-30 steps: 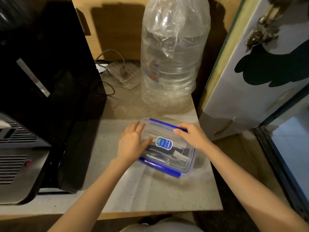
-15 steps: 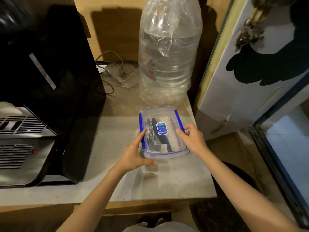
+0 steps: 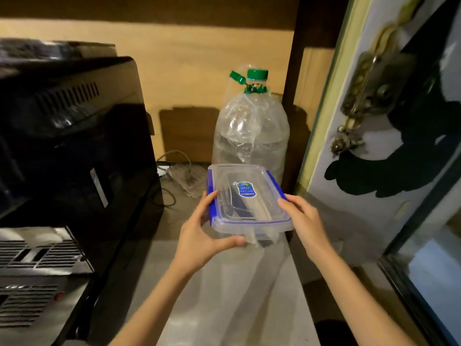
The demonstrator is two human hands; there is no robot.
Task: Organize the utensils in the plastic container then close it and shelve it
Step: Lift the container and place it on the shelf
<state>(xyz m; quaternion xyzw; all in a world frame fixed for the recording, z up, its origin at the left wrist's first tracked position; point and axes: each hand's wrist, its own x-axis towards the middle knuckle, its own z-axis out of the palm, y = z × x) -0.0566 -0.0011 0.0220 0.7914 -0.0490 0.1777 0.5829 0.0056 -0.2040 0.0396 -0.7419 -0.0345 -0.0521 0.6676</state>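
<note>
**Container lifted off the counter, lid on**

Over on the left stood a black appliance (image 3: 69,146). Beside it the left hand (image 3: 199,236) gripped the near corner of the plastic container (image 3: 245,198), thumb under its end, fingers on the blue clip. A second before the box had rested on the counter (image 3: 224,295); now it hung above it, before the big bottle (image 3: 250,136). Shelving seemed next. Clear lid shut, dark utensils (image 3: 239,203) lay lengthwise inside. The right hand (image 3: 303,216) clasped the other side.

Big water bottle (image 3: 250,136) beside black appliance (image 3: 69,146)
</note>
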